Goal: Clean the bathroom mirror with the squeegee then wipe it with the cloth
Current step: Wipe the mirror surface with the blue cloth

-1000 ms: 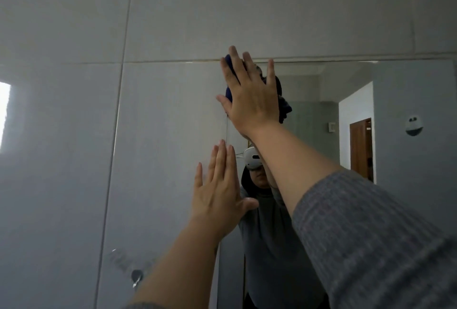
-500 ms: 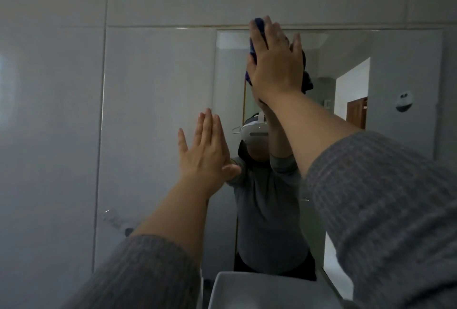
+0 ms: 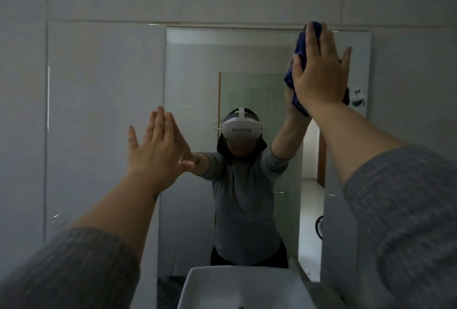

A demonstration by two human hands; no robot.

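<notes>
The wall mirror [image 3: 193,81] fills the middle of the head view and reflects a person in a grey top with a white headset. My right hand [image 3: 321,73] presses flat on a dark blue cloth [image 3: 298,61] against the mirror's upper right corner. Only the cloth's left edge and a bit at the right show past the hand. My left hand [image 3: 158,145] rests flat with fingers together at the mirror's left edge, holding nothing. No squeegee is in view.
Grey wall tiles [image 3: 99,110] surround the mirror. A white basin [image 3: 210,284] sits below at the bottom centre. Dark smudges [image 3: 358,98] mark the mirror's right edge beside the cloth. An open doorway shows in the reflection.
My right hand has slid the cloth rightward along the mirror's top edge, from near the left side to the upper right corner. The left hand stays braced; the view has shifted down and right.
</notes>
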